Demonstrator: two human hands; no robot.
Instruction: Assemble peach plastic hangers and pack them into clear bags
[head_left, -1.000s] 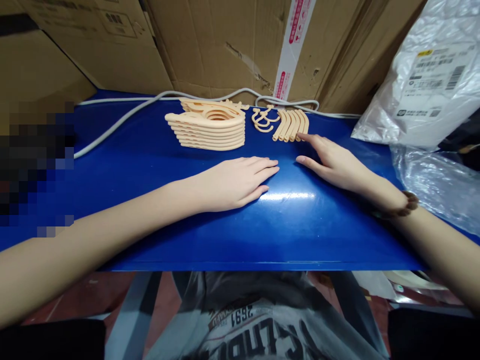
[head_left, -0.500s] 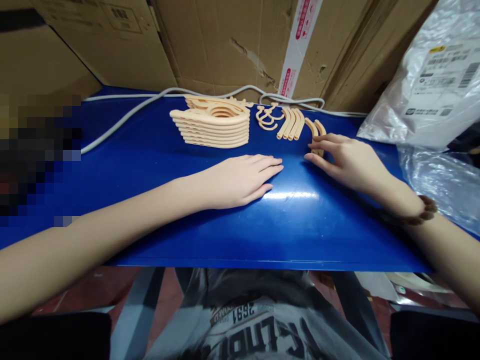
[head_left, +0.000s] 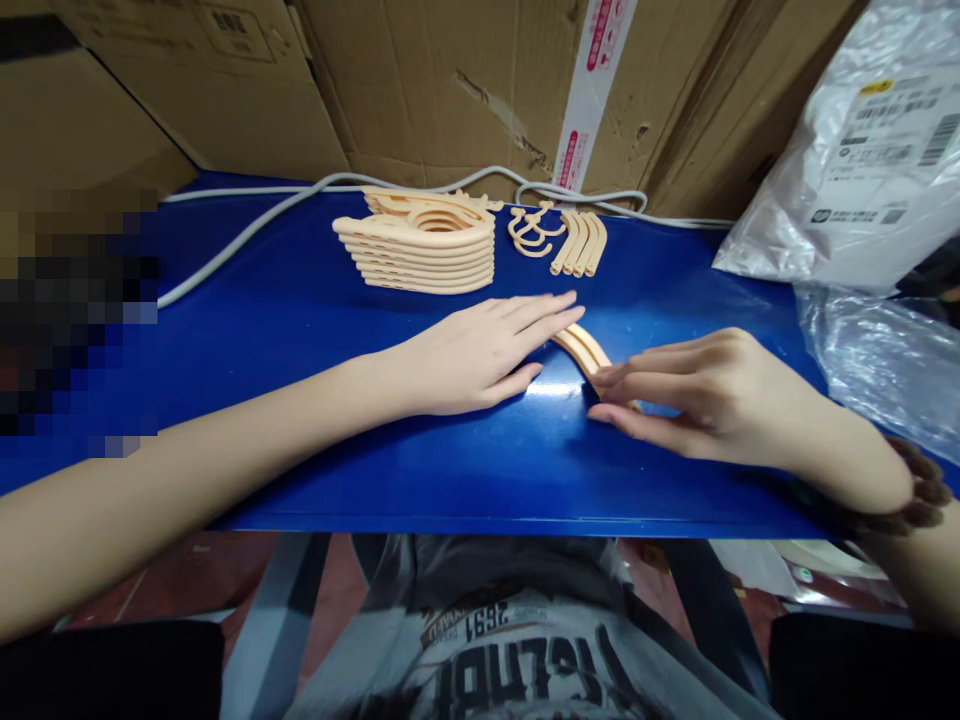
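My left hand [head_left: 480,352] lies flat on the blue table [head_left: 315,420], fingers stretched out, its fingertips touching the far end of two curved peach plastic strips [head_left: 583,348]. My right hand [head_left: 697,395] pinches the near end of those strips against the table. Farther back sits a stack of peach hanger bodies [head_left: 420,245]. Beside it are small peach hooks [head_left: 531,232] and a few more curved strips [head_left: 579,243].
Cardboard boxes [head_left: 450,80] stand along the back edge. A grey cable [head_left: 247,235] runs over the back of the table. White plastic bags [head_left: 862,170] and clear wrap [head_left: 877,370] lie at the right. A blurred patch covers the left side.
My right hand took two curved strips from the row at the back and drew them toward me to the table's middle. My left hand's fingers slid slightly forward to meet them.
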